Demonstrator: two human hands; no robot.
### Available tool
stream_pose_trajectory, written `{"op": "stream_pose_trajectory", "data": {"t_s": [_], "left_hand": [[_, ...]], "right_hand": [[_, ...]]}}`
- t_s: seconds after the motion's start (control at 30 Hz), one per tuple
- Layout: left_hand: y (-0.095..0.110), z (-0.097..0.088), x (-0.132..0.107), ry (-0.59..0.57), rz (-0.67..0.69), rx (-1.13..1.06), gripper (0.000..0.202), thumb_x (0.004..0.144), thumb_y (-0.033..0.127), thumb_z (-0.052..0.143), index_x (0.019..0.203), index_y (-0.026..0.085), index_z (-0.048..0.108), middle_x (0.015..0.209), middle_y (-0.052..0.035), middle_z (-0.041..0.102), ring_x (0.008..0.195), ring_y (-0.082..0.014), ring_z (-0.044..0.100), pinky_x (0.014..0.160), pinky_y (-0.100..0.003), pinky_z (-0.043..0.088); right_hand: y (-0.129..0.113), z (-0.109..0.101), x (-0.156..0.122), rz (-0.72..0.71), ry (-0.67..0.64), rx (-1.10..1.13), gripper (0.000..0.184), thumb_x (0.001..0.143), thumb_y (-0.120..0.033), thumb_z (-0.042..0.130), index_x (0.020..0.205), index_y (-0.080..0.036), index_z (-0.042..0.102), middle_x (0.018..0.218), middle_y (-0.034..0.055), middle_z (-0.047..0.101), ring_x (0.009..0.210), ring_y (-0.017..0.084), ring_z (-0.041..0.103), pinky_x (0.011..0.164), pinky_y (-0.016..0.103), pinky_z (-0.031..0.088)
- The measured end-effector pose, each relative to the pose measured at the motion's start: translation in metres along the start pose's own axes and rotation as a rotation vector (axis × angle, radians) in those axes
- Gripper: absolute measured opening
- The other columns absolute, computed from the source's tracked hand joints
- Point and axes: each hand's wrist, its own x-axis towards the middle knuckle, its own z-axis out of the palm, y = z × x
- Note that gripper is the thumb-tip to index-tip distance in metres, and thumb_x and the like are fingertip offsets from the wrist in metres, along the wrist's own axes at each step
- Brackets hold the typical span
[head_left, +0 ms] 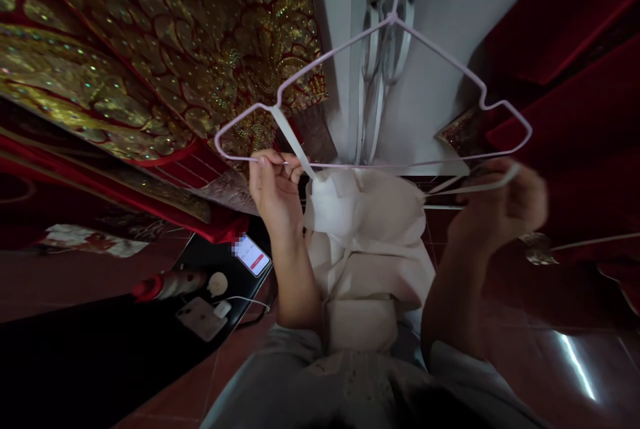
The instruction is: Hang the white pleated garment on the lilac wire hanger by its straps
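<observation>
A pale pink clothes hanger (440, 52) hangs by its hook in front of me. From its left notch runs a thin white strap of a cream garment (370, 209), which drapes below the hanger's bottom bar. My left hand (274, 179) pinches the bottom bar near its left end, close to that strap. On the right, my right hand (515, 199) is slightly blurred and closed around the garment's other strap, drawn out to the side below the bar. That strap is off the hanger's right notch. The garment's lower part hangs down toward my lap.
Gold sequined red garments (225, 36) hang at the left, and dark red cloth (575, 69) at the right. On a black bench (150, 322) lie a lit phone (253, 256), another phone (200, 319) and a red-capped bottle (170, 284). White metal scrollwork (370, 49) stands behind the hanger.
</observation>
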Motion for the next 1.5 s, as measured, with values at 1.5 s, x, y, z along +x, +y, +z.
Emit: {"op": "stream_pose_trajectory", "data": {"t_s": [1.5], "left_hand": [[-0.038,-0.094,-0.080,-0.466,-0.813,0.676,0.047,0.062,0.041,0.095,0.102,0.018,0.082,0.101,-0.0110,0.085,0.113,-0.0390,0.076,0.101,-0.045,0.059]], "right_hand": [[-0.006,0.022,-0.016,-0.006,-0.052,-0.036,0.035,0.101,-0.036,0.073,0.136,-0.034,0.072,0.131,0.0056,0.065,0.068,0.009,0.052,0.072,0.034,0.062]]}}
